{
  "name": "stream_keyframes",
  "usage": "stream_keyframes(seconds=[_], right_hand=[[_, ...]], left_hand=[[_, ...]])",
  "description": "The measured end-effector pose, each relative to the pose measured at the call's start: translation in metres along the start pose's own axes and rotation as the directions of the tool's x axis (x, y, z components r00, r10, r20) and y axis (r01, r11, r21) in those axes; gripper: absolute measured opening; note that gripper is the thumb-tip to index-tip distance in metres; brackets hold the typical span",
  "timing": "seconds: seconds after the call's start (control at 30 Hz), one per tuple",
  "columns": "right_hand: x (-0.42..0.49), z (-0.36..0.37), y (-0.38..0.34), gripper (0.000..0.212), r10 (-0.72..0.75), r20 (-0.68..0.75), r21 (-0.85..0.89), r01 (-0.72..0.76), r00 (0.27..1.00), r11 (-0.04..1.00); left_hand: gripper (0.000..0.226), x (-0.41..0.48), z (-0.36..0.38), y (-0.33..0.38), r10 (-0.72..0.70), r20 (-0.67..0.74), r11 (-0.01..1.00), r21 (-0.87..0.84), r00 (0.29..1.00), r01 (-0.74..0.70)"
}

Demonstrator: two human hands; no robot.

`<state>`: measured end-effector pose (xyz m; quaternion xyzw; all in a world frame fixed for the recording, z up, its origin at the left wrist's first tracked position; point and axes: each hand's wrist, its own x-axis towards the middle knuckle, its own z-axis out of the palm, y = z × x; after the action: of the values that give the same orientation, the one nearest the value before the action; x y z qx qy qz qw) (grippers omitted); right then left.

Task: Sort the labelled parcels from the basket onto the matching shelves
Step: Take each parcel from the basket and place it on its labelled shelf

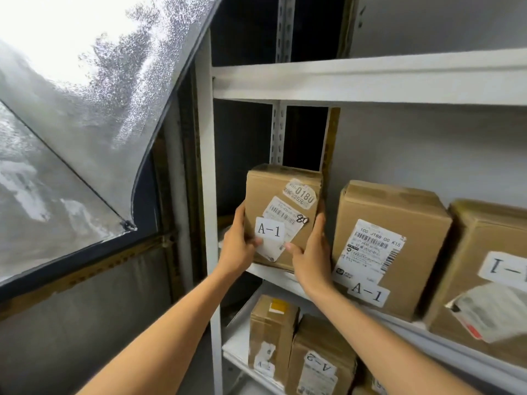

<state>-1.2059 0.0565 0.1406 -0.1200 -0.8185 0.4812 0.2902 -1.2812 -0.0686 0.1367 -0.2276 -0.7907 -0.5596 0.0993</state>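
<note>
A brown cardboard parcel [281,201] with an "A-1" label stands at the left end of the white middle shelf [262,270]. My left hand [238,246] grips its left side, thumb on the front face. My right hand [309,252] grips its right side, thumb on the front near the label. A second parcel labelled "A-1" [390,249] stands upright just to the right, a narrow gap between them. The basket is out of view.
A third box [484,280] stands at the far right of the same shelf. Boxes labelled "A-2" [319,363] and another box [271,332] sit on the shelf below. A white upright post [206,195] bounds the shelf's left side. A frosted window [71,109] fills the left.
</note>
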Motion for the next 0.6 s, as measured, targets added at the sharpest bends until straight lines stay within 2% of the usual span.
stream_keyframes(seconds=[0.2,0.37,0.5,0.6], right_hand=[[0.002,0.003,0.002,0.098,-0.015,-0.017,-0.068,0.014,1.000,0.998],[-0.009,-0.001,-0.003,0.103,-0.024,0.023,-0.129,0.027,0.999,0.991],[-0.028,-0.009,-0.016,0.107,-0.114,0.030,-0.139,0.117,0.993,0.983],[-0.044,-0.022,-0.025,0.103,-0.182,0.083,-0.100,0.190,0.980,0.977]], left_hand=[[0.069,0.007,0.008,-0.002,-0.040,-0.001,0.998,0.043,0.999,0.040],[0.083,-0.018,0.007,0.004,-0.101,-0.059,0.987,0.120,0.993,0.107],[0.074,-0.047,0.003,0.016,-0.090,-0.134,0.970,0.214,0.987,0.117],[0.056,-0.070,-0.001,0.035,-0.054,-0.149,0.954,0.286,0.987,0.095]])
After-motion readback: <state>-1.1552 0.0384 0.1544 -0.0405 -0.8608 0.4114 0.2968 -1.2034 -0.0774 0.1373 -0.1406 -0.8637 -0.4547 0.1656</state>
